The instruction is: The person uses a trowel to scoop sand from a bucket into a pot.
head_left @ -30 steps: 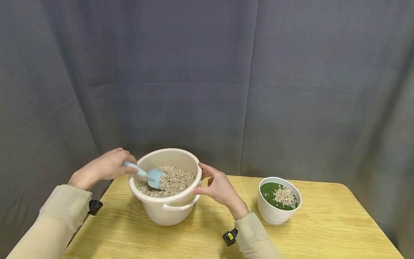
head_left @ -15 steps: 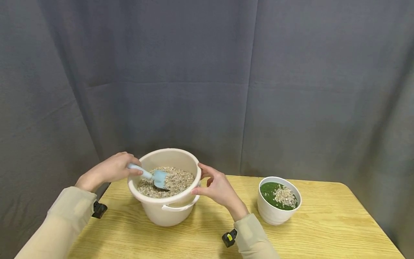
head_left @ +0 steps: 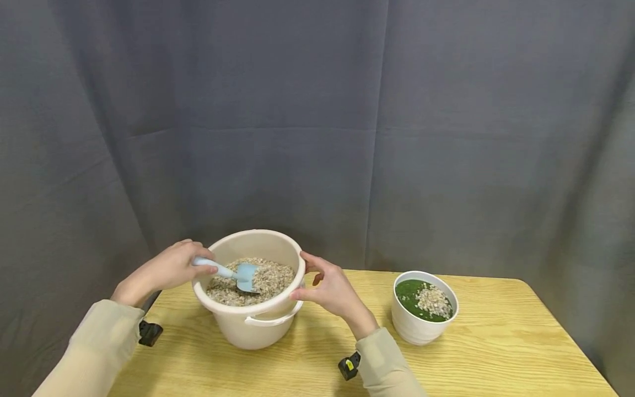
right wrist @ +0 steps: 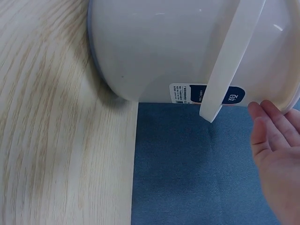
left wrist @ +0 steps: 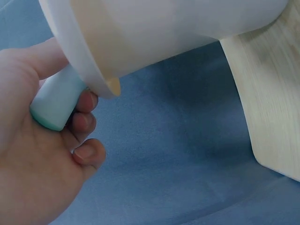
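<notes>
My left hand (head_left: 171, 269) grips the pale blue handle of a small trowel (head_left: 246, 275), its thumb and fingers wrapped round it at the bucket's left rim. The trowel's blade slopes down with its tip in the beige granules (head_left: 270, 278) that fill the cream bucket (head_left: 253, 328) about halfway. In the left wrist view, the handle's butt (left wrist: 51, 108) shows inside the palm. My right hand (head_left: 337, 286) rests against the right of the bucket's rim, thumb in front and index finger farther back. The right wrist view shows those extended fingers (right wrist: 276, 124) touching the wall just below the rim.
On the wooden table (head_left: 496, 342) to the right stands a white ribbed pot (head_left: 421, 331) with a green surface inside and a patch of pale granules on it. The bucket's handle (head_left: 273, 320) hangs down in front. A grey curtain (head_left: 297, 138) backs the table.
My left hand has moved the trowel slightly right and toward me within the bucket. My right hand stays at the rim, and the whole head view has shifted a little.
</notes>
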A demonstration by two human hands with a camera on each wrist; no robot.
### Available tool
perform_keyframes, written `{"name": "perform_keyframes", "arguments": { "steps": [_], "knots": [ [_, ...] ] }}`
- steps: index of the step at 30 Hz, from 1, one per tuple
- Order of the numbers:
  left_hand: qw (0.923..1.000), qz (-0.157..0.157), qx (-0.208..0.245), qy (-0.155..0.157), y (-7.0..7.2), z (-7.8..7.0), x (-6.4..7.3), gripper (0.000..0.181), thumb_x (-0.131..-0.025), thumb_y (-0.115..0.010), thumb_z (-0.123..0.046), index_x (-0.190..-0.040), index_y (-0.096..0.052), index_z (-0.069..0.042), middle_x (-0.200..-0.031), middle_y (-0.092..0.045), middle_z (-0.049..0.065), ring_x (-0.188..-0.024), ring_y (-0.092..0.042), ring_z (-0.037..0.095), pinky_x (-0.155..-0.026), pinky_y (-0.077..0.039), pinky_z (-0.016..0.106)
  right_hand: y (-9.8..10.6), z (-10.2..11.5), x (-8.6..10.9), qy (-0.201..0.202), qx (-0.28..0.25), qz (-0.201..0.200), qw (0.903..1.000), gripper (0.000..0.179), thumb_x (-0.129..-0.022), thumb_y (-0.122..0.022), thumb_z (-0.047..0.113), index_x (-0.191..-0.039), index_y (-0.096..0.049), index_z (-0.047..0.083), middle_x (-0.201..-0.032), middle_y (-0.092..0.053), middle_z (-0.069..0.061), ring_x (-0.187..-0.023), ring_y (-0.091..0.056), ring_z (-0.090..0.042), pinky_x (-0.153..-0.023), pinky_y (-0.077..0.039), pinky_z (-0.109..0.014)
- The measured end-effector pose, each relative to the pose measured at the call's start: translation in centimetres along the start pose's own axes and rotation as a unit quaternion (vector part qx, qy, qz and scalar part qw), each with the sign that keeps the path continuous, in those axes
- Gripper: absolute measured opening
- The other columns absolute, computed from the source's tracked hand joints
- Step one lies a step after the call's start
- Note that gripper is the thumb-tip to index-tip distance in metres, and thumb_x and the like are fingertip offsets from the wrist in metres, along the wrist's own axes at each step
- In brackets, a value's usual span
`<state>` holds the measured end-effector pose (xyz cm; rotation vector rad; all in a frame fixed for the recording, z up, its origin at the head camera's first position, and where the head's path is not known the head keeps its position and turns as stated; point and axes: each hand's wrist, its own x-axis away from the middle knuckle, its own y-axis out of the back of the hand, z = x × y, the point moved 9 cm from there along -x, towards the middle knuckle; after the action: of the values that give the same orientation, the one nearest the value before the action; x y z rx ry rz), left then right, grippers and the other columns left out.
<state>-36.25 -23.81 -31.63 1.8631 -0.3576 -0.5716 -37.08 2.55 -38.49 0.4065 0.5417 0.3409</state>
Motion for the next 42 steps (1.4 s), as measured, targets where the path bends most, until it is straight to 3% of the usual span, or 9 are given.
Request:
{"name": "perform_keyframes", "arguments": {
  "steps": [5, 12, 16, 23, 30, 34, 42],
  "knots": [
    [0.9998, -0.017, -0.007, -0.010, 0.1, -0.1, 0.3, 0.014, -0.089, -0.072, -0.027, -0.098, -0.076, -0.016, -0.081, -0.056, -0.011, -0.077, -0.046, 0.013, -0.069, -0.037, 0.034, 0.1, 0.2, -0.1, 0.002, 0.014, -0.007, 0.9999, 0.091, -0.068, -0.091, 0.029, -0.144, -0.047, 0.005, -0.114, -0.068, -0.010, -0.102, -0.059, -0.015, -0.078, -0.047, -0.043],
    [0.9990, -0.037, 0.020, -0.017, 0.3, 0.1, 0.6, 0.013, -0.090, -0.072, -0.024, -0.099, -0.076, -0.015, -0.081, -0.057, -0.013, -0.076, -0.046, 0.013, -0.069, -0.037, 0.033, 0.1, 0.2, -0.1, 0.005, 0.005, -0.004, 1.0000, 0.089, -0.069, -0.090, 0.026, -0.144, -0.047, 0.005, -0.115, -0.068, -0.010, -0.104, -0.058, -0.014, -0.081, -0.047, -0.050],
    [0.9977, -0.046, 0.049, -0.006, 0.2, 0.5, 0.9, 0.011, -0.091, -0.071, -0.025, -0.098, -0.076, -0.018, -0.082, -0.059, -0.014, -0.078, -0.048, 0.013, -0.071, -0.037, 0.033, 0.1, 0.3, -0.1, 0.006, 0.003, -0.007, 1.0000, 0.089, -0.069, -0.091, 0.026, -0.143, -0.047, 0.004, -0.115, -0.068, -0.010, -0.104, -0.058, -0.013, -0.081, -0.046, -0.050],
    [0.9952, -0.060, 0.076, 0.013, 0.2, 1.4, 1.4, 0.015, -0.091, -0.072, -0.028, -0.100, -0.075, -0.017, -0.086, -0.062, -0.010, -0.080, -0.050, 0.014, -0.070, -0.039, 0.034, 0.1, 0.2, -0.3, 0.005, 0.005, -0.010, 0.9999, 0.089, -0.068, -0.091, 0.027, -0.144, -0.048, 0.006, -0.115, -0.068, -0.008, -0.104, -0.058, -0.011, -0.080, -0.047, -0.041],
    [0.9922, -0.073, 0.096, 0.029, 0.1, 1.9, 2.0, 0.019, -0.090, -0.073, -0.029, -0.102, -0.075, -0.015, -0.085, -0.062, -0.007, -0.078, -0.050, 0.015, -0.069, -0.041, 0.032, -0.2, 0.2, -0.2, 0.008, -0.008, -0.009, 0.9999, 0.088, -0.069, -0.091, 0.022, -0.144, -0.048, 0.008, -0.117, -0.067, -0.009, -0.106, -0.058, -0.017, -0.082, -0.047, -0.049],
    [0.9912, -0.072, 0.105, 0.036, 0.3, 1.9, 2.2, 0.018, -0.090, -0.072, -0.029, -0.101, -0.074, -0.015, -0.087, -0.062, -0.006, -0.079, -0.049, 0.016, -0.069, -0.042, 0.032, -0.1, 1.3, -0.1, 0.009, -0.018, -0.005, 0.9998, 0.086, -0.070, -0.090, 0.016, -0.143, -0.047, 0.004, -0.118, -0.066, -0.013, -0.108, -0.058, -0.023, -0.083, -0.045, -0.054],
    [0.9914, -0.087, 0.091, 0.035, 1.4, 1.5, 2.1, 0.019, -0.091, -0.071, -0.026, -0.104, -0.074, -0.012, -0.088, -0.062, -0.004, -0.080, -0.050, 0.016, -0.069, -0.043, 0.031, -0.1, 0.3, -0.2, -0.003, 0.001, -0.010, 0.9999, 0.088, -0.068, -0.091, 0.027, -0.143, -0.049, 0.008, -0.116, -0.068, -0.006, -0.104, -0.058, -0.011, -0.080, -0.047, -0.041]
  ]
}}
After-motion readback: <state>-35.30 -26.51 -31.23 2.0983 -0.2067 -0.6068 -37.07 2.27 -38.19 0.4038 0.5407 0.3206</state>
